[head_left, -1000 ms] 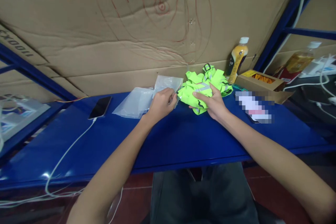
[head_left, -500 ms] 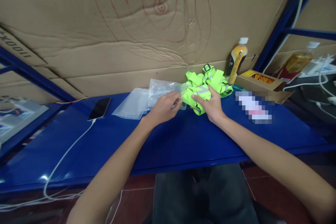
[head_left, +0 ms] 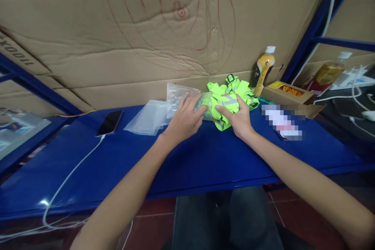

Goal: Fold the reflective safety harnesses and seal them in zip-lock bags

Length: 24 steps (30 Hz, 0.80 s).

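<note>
A folded neon-green reflective vest (head_left: 225, 103) with silver stripes is gripped by my right hand (head_left: 240, 118), thumb on top and fingers behind it. Its left end sits inside the mouth of a clear plastic bag (head_left: 206, 106). My left hand (head_left: 187, 115) is curled over that bag from the left, fingers bent around it and partly hiding it. Just behind lies a loose heap of the same green reflective webbing (head_left: 244, 90), with a black buckle on top. More flat clear bags (head_left: 148, 117) lie left of my left hand.
A phone (head_left: 109, 123) on a white cable lies at the left. Toward the right stand a yellow drink bottle (head_left: 264, 70) and an open cardboard box (head_left: 288, 93), with a blurred-out item (head_left: 281, 122) in front. A cardboard wall (head_left: 131, 62) closes off the back of the blue table (head_left: 190, 164).
My left hand has gone from a closed pinch at the bag's edge to fingers spread around the bag. More of the vest's left end is now covered by the plastic.
</note>
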Each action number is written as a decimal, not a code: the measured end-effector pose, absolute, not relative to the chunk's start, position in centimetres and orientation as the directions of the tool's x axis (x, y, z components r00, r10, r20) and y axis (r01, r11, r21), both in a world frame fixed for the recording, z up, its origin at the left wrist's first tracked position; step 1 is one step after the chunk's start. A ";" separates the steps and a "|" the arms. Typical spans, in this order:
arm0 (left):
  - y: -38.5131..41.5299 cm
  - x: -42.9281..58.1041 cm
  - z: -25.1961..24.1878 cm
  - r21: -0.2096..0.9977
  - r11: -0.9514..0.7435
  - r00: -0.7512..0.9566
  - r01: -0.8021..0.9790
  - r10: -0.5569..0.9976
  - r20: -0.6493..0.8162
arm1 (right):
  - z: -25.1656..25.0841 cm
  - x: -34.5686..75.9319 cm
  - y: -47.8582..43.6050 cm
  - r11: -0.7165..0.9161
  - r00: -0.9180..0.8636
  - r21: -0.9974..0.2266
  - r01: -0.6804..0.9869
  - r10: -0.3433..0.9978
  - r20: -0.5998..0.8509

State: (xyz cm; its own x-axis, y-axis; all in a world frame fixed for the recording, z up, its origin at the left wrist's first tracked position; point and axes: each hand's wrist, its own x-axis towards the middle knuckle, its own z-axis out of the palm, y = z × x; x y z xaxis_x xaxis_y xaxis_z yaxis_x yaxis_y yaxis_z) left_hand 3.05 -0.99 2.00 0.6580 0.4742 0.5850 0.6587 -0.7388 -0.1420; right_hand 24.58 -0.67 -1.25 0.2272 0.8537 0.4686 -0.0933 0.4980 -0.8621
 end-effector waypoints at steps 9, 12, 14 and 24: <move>0.2 2.5 1.0 -0.079 -0.687 0.590 0.722 0.552 0.589 | -0.7 24.7 -2.1 0.688 -0.103 -0.708 0.159 0.725 0.681; 0.3 2.4 1.0 -0.013 -0.733 0.607 0.680 0.553 0.570 | -0.6 24.6 -2.5 0.680 -0.129 -0.710 0.185 0.733 0.668; 0.4 2.2 1.1 0.054 -0.730 0.574 0.681 0.577 0.581 | -0.6 24.6 -2.7 0.678 -0.129 -0.704 0.214 0.734 0.667; -0.7 3.0 1.5 -0.100 -0.712 0.604 0.695 0.502 0.619 | -0.5 25.0 -2.8 0.704 -0.227 -0.636 0.316 0.707 0.670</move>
State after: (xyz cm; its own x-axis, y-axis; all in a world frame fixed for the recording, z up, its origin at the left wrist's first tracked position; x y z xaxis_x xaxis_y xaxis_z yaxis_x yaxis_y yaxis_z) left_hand 3.01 -0.68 1.48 0.6041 0.5023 0.6187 0.6947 -0.7123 -0.0999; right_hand 24.98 -2.84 -0.54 -0.2272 0.7069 0.6699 0.3157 0.7042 -0.6360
